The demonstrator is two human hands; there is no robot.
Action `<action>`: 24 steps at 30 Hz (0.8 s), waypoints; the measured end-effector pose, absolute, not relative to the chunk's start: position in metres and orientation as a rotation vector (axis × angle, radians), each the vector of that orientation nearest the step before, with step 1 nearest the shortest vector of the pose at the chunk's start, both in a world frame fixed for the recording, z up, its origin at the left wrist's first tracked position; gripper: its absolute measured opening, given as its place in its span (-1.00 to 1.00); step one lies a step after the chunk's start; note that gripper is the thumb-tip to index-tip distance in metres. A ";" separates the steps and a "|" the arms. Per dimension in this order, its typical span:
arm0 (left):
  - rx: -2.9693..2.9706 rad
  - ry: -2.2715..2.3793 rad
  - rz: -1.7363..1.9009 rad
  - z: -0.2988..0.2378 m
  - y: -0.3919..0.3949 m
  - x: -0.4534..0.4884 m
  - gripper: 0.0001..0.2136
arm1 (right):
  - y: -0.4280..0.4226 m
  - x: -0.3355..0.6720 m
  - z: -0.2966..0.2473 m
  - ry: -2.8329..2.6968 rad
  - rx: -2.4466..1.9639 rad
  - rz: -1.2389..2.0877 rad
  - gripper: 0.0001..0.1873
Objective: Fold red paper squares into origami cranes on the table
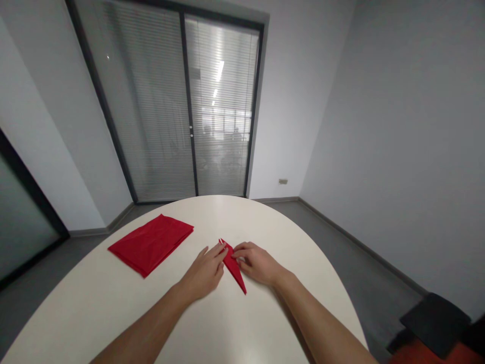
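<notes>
A narrow red sheet (235, 270), folded into a long pointed shape, lies on the table between my hands; whether it is paper or cloth I cannot tell. Its sharp tip points toward me, and two small points stick up at its far end. My left hand (204, 272) rests over the far left part, fingers stretched out and pressing on it, thumb apart. On the other side, my right hand (257, 264) has bent fingers and thumb closed at the sheet's right edge. A wider red folded sheet (151, 243) lies flat to the left, apart from both hands.
The round white table (303, 258) has a curved far edge. Behind it stand a glass partition with blinds (159, 111) and grey-white walls. A black and orange chair (435, 323) shows at the lower right, partly cut off.
</notes>
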State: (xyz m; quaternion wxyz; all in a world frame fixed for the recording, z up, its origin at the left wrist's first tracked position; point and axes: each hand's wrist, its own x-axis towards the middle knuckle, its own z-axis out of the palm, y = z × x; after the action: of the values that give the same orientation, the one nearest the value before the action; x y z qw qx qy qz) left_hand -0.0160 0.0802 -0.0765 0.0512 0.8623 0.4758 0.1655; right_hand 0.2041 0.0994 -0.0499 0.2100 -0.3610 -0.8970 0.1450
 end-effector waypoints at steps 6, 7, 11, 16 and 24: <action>2.676 1.418 0.679 -0.068 0.075 -0.011 -0.64 | 0.099 0.204 -0.047 -2.487 -1.007 0.453 -0.61; 2.670 1.412 0.680 -0.066 0.074 -0.010 -0.67 | 0.099 0.204 -0.046 -2.492 -1.009 0.461 -0.60; 2.657 1.408 0.668 -0.064 0.073 -0.008 -0.72 | 0.099 0.205 -0.045 -2.507 -1.001 0.463 -0.58; 2.615 1.483 0.632 -0.063 0.072 -0.008 -0.75 | 0.099 0.204 -0.046 -2.517 -1.005 0.435 -0.65; 2.538 1.500 0.683 -0.063 0.071 -0.008 -0.81 | 0.099 0.204 -0.045 -2.459 -1.021 0.448 -0.77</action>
State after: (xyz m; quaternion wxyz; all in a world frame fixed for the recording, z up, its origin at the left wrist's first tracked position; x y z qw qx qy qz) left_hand -0.0076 0.0714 -0.0627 0.0578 0.8373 0.4948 0.2254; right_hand 0.2041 0.0995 -0.0452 0.2192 -0.3689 -0.8886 0.1619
